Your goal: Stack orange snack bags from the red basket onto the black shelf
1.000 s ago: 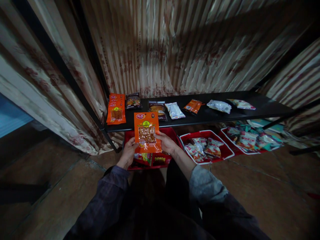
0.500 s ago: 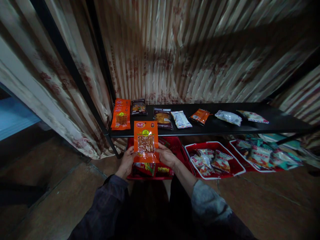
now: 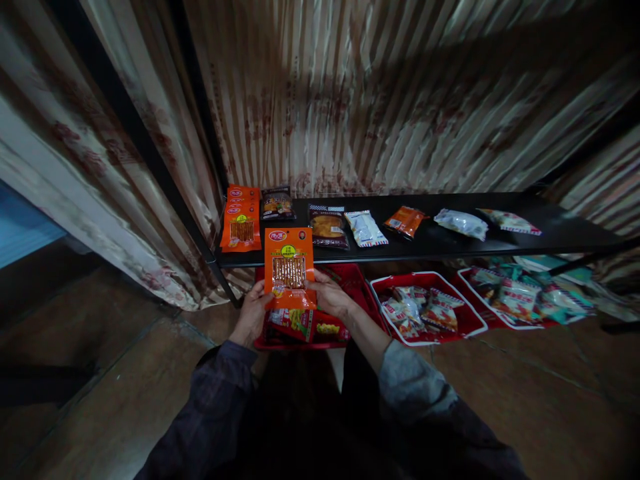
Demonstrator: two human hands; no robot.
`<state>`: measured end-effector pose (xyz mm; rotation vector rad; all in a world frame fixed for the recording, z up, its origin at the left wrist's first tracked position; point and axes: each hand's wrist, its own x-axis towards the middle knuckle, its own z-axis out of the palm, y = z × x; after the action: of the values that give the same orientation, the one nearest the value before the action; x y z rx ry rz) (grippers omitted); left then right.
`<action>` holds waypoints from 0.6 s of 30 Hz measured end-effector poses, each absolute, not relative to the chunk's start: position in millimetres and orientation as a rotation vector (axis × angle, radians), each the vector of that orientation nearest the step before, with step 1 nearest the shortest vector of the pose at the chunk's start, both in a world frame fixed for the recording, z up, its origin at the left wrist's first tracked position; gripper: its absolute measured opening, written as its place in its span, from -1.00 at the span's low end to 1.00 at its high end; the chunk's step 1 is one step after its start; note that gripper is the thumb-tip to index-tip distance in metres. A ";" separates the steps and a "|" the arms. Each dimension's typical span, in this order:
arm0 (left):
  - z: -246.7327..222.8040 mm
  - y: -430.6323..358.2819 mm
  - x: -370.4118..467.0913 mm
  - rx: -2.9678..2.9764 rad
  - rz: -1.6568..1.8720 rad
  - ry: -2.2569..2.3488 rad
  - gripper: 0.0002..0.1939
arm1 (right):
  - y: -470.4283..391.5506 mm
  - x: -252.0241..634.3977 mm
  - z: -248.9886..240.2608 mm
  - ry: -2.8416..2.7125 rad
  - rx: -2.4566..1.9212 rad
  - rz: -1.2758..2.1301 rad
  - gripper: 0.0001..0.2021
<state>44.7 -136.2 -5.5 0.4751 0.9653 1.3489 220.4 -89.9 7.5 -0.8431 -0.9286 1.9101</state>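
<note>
Between both hands I hold an orange snack packet [image 3: 289, 270] upright, its clear window showing brown sticks. My left hand [image 3: 254, 311] grips its lower left edge, and my right hand [image 3: 327, 293] grips the lower right edge. Behind the packet is the front edge of a black shelf [image 3: 450, 248]. Similar orange packets [image 3: 242, 223] lie overlapped at the shelf's left end. Beneath my hands, a red basket [image 3: 363, 290] contains red and yellow snack bags [image 3: 295, 323], partly hidden by the held packet and my hands.
Along the shelf lie a dark snack bag [image 3: 278, 203], a brown bread packet [image 3: 327, 228], a white packet [image 3: 365, 228], an orange-brown packet [image 3: 406, 221] and other pale packets [image 3: 461, 224]. Two more red baskets [image 3: 473, 327] with bagged snacks stand right. A curtain [image 3: 350, 100] hangs behind; black posts [image 3: 135, 113] rise left.
The view has tilted slightly, so the shelf and baskets sit a little higher in the picture. Both hands have risen slightly in view with the orange packet, still gripping it.
</note>
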 end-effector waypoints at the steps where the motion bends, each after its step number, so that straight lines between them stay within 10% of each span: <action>1: -5.1 -136.3 44.6 0.475 1.356 0.968 -0.55 | -90.8 220.1 9.3 -0.950 -0.831 1.901 -0.66; 18: -2.0 -141.9 41.0 0.523 1.405 1.020 -0.60 | -94.3 215.3 2.0 -0.831 -0.839 1.864 -0.62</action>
<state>41.0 -141.9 -2.0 0.5226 1.0202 1.4052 215.3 -94.3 2.0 -0.8386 -0.8310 1.8644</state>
